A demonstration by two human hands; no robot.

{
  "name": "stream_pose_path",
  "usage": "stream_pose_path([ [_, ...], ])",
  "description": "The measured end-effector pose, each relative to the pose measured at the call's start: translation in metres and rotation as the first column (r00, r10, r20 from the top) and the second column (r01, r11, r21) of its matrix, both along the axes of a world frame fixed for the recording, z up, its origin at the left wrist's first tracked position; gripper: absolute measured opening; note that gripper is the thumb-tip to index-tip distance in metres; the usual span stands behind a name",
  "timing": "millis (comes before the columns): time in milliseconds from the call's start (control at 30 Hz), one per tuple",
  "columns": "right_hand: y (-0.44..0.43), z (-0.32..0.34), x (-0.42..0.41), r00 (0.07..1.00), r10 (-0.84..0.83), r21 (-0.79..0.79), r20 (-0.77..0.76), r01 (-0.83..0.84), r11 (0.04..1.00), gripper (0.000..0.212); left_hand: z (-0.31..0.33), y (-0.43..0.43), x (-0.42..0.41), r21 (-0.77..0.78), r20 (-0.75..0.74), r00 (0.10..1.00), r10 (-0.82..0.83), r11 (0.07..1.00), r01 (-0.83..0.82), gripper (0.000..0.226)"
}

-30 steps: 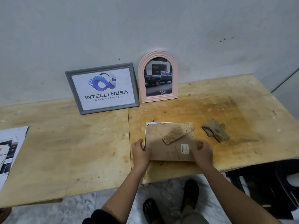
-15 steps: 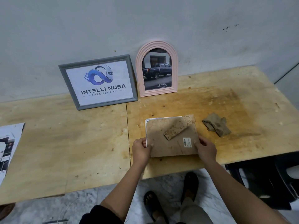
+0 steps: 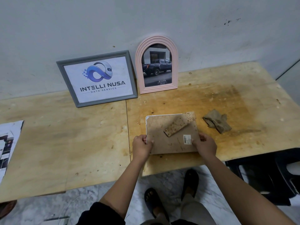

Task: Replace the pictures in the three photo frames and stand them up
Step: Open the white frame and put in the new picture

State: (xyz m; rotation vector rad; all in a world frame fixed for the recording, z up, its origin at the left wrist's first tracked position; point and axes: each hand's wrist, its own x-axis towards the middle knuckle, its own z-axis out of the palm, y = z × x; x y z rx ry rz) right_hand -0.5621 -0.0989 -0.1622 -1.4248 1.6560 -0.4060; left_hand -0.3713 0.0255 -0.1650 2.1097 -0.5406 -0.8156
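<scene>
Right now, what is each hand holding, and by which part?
Both hold the face-down photo frame: the left hand grips its left edge near the lower corner, the right hand its right edge beside the barcode sticker.

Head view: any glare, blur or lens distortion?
Head view: fisheye bends the table edge and skews the grey frame; light soft, no hard shadows, no glare on the pink arched frame; centre sharp, face-down frame crisp, left-edge prints soft.
</scene>
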Motion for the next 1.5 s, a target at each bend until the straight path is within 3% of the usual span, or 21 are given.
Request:
stream_pose_path([
  [100, -0.002, -0.003, -0.001, 1.000, 0.002, 0.012, -0.013, -0.002, 1.000, 0.049, -0.001, 0.002, 0.002, 0.047, -0.022, 0.999, -0.040, 0.998, 0.041, 0.032],
  [400, 0.004, -0.005, 0.004, 0.993, 0.041, -0.060, -0.111, -0.048, 0.997, 0.052, -0.005, 0.000, 0.000, 0.056, 0.001, 1.000, -0.002, 0.998, 0.002, 0.030],
  [600, 0.005, -0.005, 0.004, 0.970, 0.122, -0.046, -0.210, -0.135, 0.990, 0.059, 0.006, -0.005, 0.001, 0.144, 0.072, 0.989, -0.126, 0.983, 0.115, 0.030],
  [767, -0.002, -0.006, 0.001, 0.996, 0.049, 0.005, -0.079, -0.049, 0.999, 0.039, 0.001, 0.003, -0.004, 0.194, 0.166, 0.949, -0.268, 0.952, 0.235, 0.048],
  [967, -0.001, -0.007, 0.000, 0.998, -0.029, -0.009, -0.053, 0.029, 1.000, 0.029, 0.003, 0.005, -0.003, 0.205, 0.251, 0.925, -0.285, 0.950, 0.236, 0.045],
  [1067, 0.002, -0.003, 0.006, 0.977, 0.125, -0.167, -0.172, -0.154, 0.974, 0.051, 0.005, -0.005, -0.002, 0.205, 0.384, 0.860, -0.335, 0.940, 0.274, 0.055],
  [1133, 0.005, -0.002, 0.011, 0.925, 0.300, -0.259, -0.232, -0.356, 0.898, 0.063, 0.005, -0.015, -0.002, 0.265, 0.415, 0.767, -0.490, 0.871, 0.413, 0.071],
  [1200, 0.008, -0.007, 0.012, 0.831, 0.446, -0.263, -0.334, -0.536, 0.802, 0.066, -0.001, -0.022, -0.004, 0.387, 0.404, 0.648, -0.646, 0.763, 0.518, 0.075],
  [1267, 0.013, -0.017, 0.009, 0.742, 0.523, -0.227, -0.419, -0.643, 0.731, 0.066, -0.012, -0.020, -0.008, 0.410, 0.400, 0.619, -0.676, 0.736, 0.539, 0.078],
  [1500, 0.015, -0.035, 0.009, 0.761, 0.464, -0.373, -0.453, -0.635, 0.677, 0.068, -0.036, -0.015, -0.017, 0.306, 0.570, 0.612, -0.548, 0.833, 0.462, 0.073],
])
